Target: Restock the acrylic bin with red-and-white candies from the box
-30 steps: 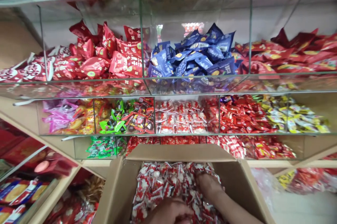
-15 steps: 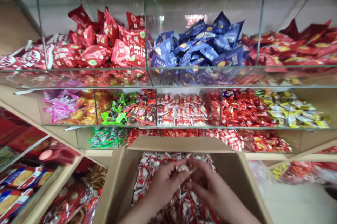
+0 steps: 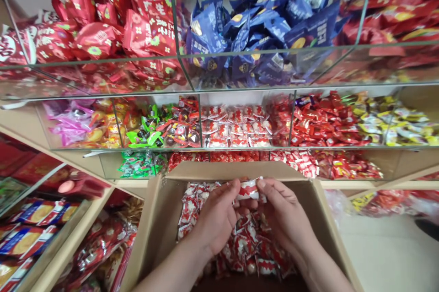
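Between my two hands is a wrapped candy [image 3: 248,189] in a red and white wrapper, held up over the open cardboard box [image 3: 154,219]. My left hand [image 3: 221,212] pinches its left end, fingers closed. At its right end, my right hand [image 3: 283,205] grips it between thumb and fingers. Below my hands, many loose candies [image 3: 245,241] in matching red and white wrappers fill the box. Part of the heap is hidden behind my hands and forearms.
Glass-fronted shelves face me. The top one holds red packets [image 3: 99,38] and blue packets [image 3: 267,22]. Below are neatly laid red and white candies [image 3: 236,127], green candies [image 3: 146,134] and yellow ones [image 3: 394,120]. Packaged snacks [image 3: 30,225] lie in a lower-left bin.
My hands have lifted a little from the heap and now hold one candy by both ends. The view has shifted closer to the shelves, which appear larger and higher.
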Motion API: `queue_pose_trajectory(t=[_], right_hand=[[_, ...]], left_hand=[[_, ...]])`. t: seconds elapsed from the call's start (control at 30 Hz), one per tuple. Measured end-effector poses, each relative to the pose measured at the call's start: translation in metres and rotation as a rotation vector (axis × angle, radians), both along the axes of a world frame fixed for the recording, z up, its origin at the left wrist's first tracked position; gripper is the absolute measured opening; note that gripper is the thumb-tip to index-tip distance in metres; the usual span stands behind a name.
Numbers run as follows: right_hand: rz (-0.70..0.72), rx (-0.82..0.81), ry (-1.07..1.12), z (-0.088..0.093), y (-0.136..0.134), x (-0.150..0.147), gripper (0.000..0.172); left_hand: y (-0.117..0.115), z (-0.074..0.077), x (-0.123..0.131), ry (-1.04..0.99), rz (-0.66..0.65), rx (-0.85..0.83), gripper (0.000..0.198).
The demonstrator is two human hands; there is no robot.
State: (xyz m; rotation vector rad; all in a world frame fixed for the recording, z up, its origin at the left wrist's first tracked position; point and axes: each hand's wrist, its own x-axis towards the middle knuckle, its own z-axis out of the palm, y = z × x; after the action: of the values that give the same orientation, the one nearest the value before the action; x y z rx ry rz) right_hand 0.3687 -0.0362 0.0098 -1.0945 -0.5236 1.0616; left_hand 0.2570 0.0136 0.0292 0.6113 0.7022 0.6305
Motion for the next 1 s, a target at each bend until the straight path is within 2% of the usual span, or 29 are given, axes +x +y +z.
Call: queue_pose_trajectory(t=[0.07, 0.17, 0.23, 0.3, 0.37, 0.4, 0.5, 0.6, 0.67, 0.83, 1.0], right_hand=[[-0.064, 0.023, -0.275, 0.002, -0.003, 0.005, 0.015], [-0.198, 0.163, -0.864, 0.007, -0.011, 0.013, 0.012], [-0.187, 0.277, -1.116, 0.007, -0.017, 0.014, 0.023], [-0.108, 0.353, -1.219, 0.005, -0.021, 0.012, 0.032], [-0.065, 0.352, -1.186, 0.002, -0.024, 0.007, 0.033], [-0.091, 0.318, -1.109, 0.000, -0.025, 0.004, 0.031], [-0.135, 0.120, -0.672, -0.001, -0.024, -0.004, 0.020], [-0.011, -0.010, -0.262, 0.002, -0.019, -0.008, 0.017], [0.034, -0.026, -0.132, 0.004, -0.016, -0.008, 0.019], [0.029, -0.016, -0.142, -0.002, -0.016, -0.002, 0.019], [-0.037, -0.054, -0.172, -0.007, -0.015, -0.005, 0.022]], left_hand=[[0.001, 0.000, 0.001, 0.004, 0.008, 0.010, 0.017], [0.002, 0.000, 0.000, -0.041, -0.042, -0.007, 0.024], [0.002, 0.001, -0.001, -0.105, -0.073, -0.012, 0.025], [0.001, 0.003, -0.001, -0.147, -0.036, 0.034, 0.021], [0.001, 0.005, -0.001, -0.141, 0.018, 0.075, 0.022], [0.000, 0.005, -0.001, -0.130, 0.034, 0.081, 0.025], [-0.001, 0.007, -0.002, -0.125, 0.045, 0.088, 0.029], [-0.002, 0.008, -0.003, -0.148, 0.017, 0.108, 0.028], [-0.002, 0.009, -0.003, -0.143, -0.008, 0.112, 0.026], [0.001, 0.004, -0.002, -0.086, 0.029, 0.108, 0.012], [-0.003, -0.007, 0.001, -0.070, 0.173, 0.007, 0.009]])
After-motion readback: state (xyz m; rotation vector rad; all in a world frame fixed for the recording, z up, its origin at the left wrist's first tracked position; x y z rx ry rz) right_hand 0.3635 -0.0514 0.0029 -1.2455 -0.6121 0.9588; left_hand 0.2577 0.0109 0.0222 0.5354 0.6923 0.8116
